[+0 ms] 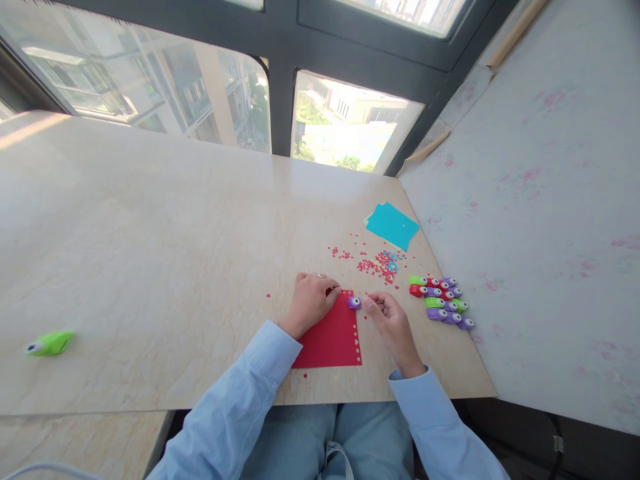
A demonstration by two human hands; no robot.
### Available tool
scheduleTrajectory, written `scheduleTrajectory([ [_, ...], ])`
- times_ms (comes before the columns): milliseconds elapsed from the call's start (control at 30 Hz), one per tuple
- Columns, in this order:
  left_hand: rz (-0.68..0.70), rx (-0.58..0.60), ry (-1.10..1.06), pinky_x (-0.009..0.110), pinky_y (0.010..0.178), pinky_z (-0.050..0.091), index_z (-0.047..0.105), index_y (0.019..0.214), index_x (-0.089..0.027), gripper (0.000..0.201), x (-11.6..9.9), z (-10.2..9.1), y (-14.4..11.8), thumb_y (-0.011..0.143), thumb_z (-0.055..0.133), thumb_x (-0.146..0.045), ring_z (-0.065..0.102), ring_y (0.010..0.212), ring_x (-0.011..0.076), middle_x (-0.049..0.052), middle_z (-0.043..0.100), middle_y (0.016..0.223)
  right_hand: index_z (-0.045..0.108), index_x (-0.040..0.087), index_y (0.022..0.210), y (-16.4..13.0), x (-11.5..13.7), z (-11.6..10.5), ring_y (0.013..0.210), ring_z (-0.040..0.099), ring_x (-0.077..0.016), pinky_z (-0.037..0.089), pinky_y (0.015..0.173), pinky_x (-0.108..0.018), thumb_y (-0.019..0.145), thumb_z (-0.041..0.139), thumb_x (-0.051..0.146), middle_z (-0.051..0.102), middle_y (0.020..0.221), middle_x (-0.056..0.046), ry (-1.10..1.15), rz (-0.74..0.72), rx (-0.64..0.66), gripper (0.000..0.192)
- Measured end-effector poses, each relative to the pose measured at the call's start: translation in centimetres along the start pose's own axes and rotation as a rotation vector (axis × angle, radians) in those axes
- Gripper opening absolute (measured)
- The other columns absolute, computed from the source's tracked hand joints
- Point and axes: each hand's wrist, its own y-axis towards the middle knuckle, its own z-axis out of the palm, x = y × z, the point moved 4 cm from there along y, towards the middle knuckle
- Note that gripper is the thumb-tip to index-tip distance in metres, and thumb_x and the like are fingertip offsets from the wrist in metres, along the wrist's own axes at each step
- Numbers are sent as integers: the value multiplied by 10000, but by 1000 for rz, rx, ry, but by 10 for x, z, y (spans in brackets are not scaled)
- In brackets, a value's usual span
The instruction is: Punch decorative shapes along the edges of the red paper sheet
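Left hand (pixel 311 298) in my head view: curled, knuckles up, pressing down on the top left corner of the red paper (pixel 330 341), fingertips at the sheet's upper edge; can't tell whether anything is pinched under the fingers. Right hand (pixel 389 319) sits just right of the sheet, fingers loosely bent and half open, holding nothing I can make out, fingertips right next to the small purple punch (pixel 355 303). Whether they actually touch it, I can't tell. That punch sits at the sheet's top right corner, on its right edge. A row of small punched holes runs down that same right edge. Sheet lies flat on the table (pixel 150 267), near the front edge, between my two light blue sleeves. Right of the right hand: a cluster of punches (pixel 440 301), red, purple and green, packed side by side near the table's right edge. Behind the hands: scattered red confetti (pixel 377 263) with a few blue bits mixed in, and beyond it a stack of blue paper (pixel 393 225). Far left, well apart from everything: one green punch (pixel 49 343) alone on the table. Window behind the table.
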Motion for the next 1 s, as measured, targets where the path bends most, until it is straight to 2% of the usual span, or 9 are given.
scheduleTrajectory([
  [133, 4, -5, -21, 338, 808, 279, 746, 847, -241, 253, 1, 0, 1, 931, 511, -283, 593, 853, 156, 35, 711, 854, 627, 150, 895, 12, 10, -2, 700, 560, -153, 462, 641, -269, 734, 669, 678, 637, 797, -46, 27, 100, 148, 553],
  [300, 6, -7, -40, 338, 801, 271, 757, 855, -253, 256, 2, 1, 2, 934, 515, -279, 579, 828, 150, 33, 699, 827, 611, 151, 844, 17, 16, 0, 681, 525, -135, 422, 626, -255, 715, 675, 675, 597, 738, -21, -19, 152, 233, 544],
  [500, -5, -5, -46, 343, 801, 270, 760, 867, -258, 251, 2, 0, 2, 937, 520, -276, 580, 836, 153, 32, 699, 830, 609, 148, 822, 23, 13, 1, 663, 521, -130, 397, 605, -253, 682, 713, 651, 597, 722, -18, -66, 191, 284, 532],
  [733, -4, 3, -45, 341, 800, 273, 760, 868, -258, 248, 1, -1, 2, 931, 521, -271, 584, 842, 156, 37, 702, 841, 573, 158, 697, 28, 21, 0, 553, 465, -97, 340, 529, -231, 644, 740, 633, 555, 585, 11, -111, 208, 313, 505],
  [1000, 18, -16, -45, 343, 814, 279, 758, 843, -271, 247, 1, -1, 1, 924, 525, -259, 590, 857, 158, 24, 708, 846, 562, 163, 656, 40, 24, -1, 482, 540, -107, 384, 479, -213, 586, 795, 580, 598, 523, -14, -152, 365, 468, 482],
])
